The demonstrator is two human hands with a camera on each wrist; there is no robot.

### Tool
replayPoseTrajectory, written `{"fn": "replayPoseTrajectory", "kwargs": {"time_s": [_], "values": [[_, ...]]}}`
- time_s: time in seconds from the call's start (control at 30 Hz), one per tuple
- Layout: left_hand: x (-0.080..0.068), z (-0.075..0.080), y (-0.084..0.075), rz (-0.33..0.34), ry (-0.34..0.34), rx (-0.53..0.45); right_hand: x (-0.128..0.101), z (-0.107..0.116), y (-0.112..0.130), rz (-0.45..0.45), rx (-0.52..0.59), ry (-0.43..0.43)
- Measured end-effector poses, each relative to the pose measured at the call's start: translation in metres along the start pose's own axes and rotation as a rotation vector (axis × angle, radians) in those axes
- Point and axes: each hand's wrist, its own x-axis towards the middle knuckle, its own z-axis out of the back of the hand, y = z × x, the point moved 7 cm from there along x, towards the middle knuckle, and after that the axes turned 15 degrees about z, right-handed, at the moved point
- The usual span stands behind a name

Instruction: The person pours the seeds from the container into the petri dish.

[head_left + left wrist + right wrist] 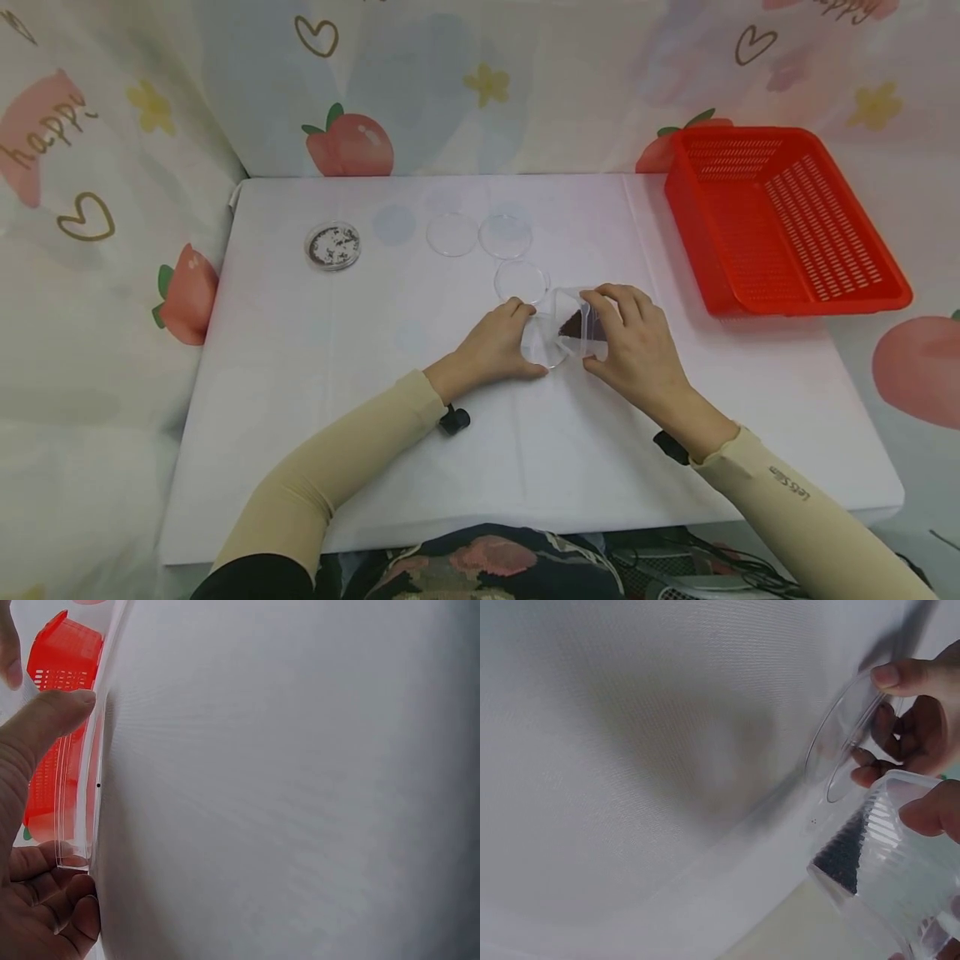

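My left hand (495,343) grips a clear petri dish (542,343) by its rim, thumb on the near side and fingers on the far side. In the right wrist view, the dish (832,742) looks transparent, with a few dark specks near its lower edge. My right hand (633,346) holds a clear ribbed plastic box (900,870), tilted toward the dish. Dark fine grains (844,855) are heaped in one corner of the box. The left wrist view shows the dish edge-on (81,802) between my thumb and curled fingers; the box is hardly visible there.
Three clear round dishes or lids, a left one (452,234), a right one (506,237) and a nearer one (521,282), lie beyond my hands. A round dish with dark bits (334,247) sits far left. At the right back stands a red basket (720,250) on the white-covered table (360,467).
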Motion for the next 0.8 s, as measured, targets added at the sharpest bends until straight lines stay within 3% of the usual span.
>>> {"fn": "replayPoseTrajectory", "kwargs": {"time_s": [0.8], "values": [[-0.0004, 0.0013, -0.0014, 0.011, 0.018, 0.018, 0.0091, 0.0059, 0.0019, 0.02, -0.04, 0.036]]}}
